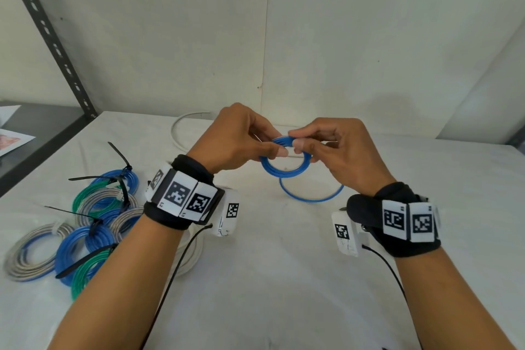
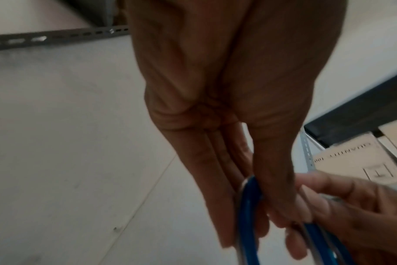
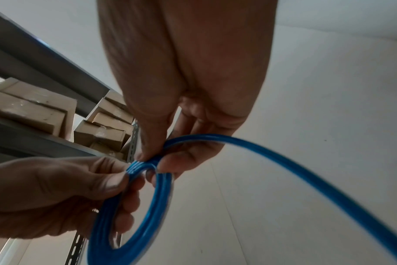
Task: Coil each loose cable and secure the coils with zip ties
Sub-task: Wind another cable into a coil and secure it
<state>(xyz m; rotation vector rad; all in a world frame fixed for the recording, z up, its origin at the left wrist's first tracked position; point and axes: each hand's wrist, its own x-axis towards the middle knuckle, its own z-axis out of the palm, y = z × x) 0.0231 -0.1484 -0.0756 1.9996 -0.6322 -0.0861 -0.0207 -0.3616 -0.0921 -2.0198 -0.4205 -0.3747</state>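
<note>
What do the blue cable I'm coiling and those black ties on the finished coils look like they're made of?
Blue cable: likely a glossy, translucent plastic jacket; it shines, bends into tight loops, and shows pale streaks, perhaps a conductor inside.
Black ties: probably matte nylon or similar plastic; thin, flat, stiff tails stick out from the finished coils.

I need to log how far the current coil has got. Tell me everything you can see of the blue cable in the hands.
The blue cable is thin with a glossy, plastic-looking jacket, wound into a small round coil of several turns. It is held above the white table. The left hand and the right hand pinch its top edge side by side, thumbs toward the camera. One uncoiled length hangs from it in a wider loop below and sweeps away in the right wrist view. No zip tie shows on it.
</note>
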